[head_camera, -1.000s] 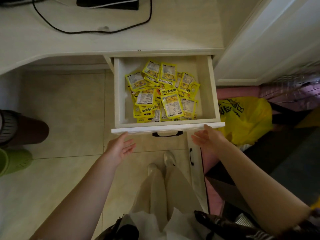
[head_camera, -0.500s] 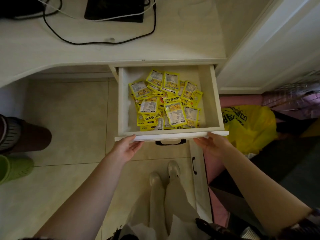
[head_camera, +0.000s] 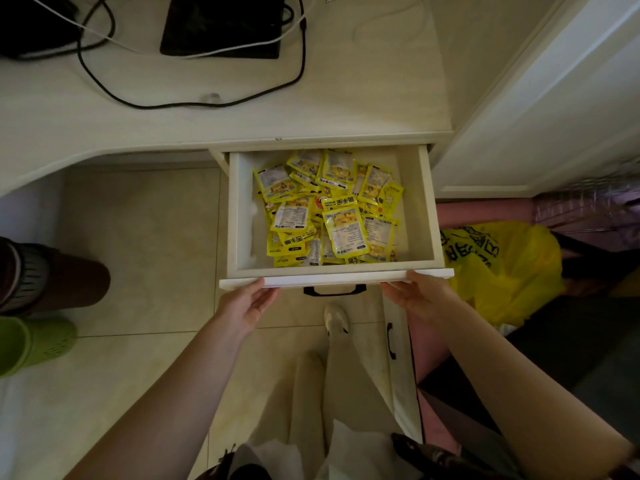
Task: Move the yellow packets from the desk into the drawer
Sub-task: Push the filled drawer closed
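A white drawer stands pulled out from under the desk. Inside it lies a heap of several yellow packets. My left hand presses flat against the drawer's front panel near its left end, fingers together and empty. My right hand rests against the same panel near its right end, also empty. Between the hands hangs the black drawer handle. No yellow packet shows on the desk top.
Black and white cables and a dark flat device lie on the desk. A yellow plastic bag sits on the floor right of the drawer. A lower drawer front and my feet are below. Bins stand at left.
Both hands rose from below the drawer and came to rest on its front panel. The view has tilted so that more of the desk top shows.
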